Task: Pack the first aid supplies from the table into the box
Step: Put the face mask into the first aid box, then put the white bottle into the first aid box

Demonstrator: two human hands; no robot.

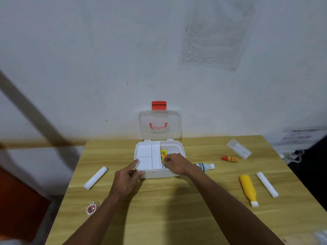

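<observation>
A: In the box (177, 146), right compartment: the right hand (174, 164) pinches a yellow packet (163, 154).
B: Likely light and crushable; best held by its edges. The left hand (127, 177) touches the box corner; grip unclear.

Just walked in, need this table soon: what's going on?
A person is packing a first aid box, lid open. The right hand pinches a colourful packet inside the box's right compartment; the left hand touches the front left corner, index finger stretched onto the white tray. Unpacked on the table: a white roll at left, a white roll at right, a yellow bottle, a white bottle, a red-capped tube and a clear case.
</observation>
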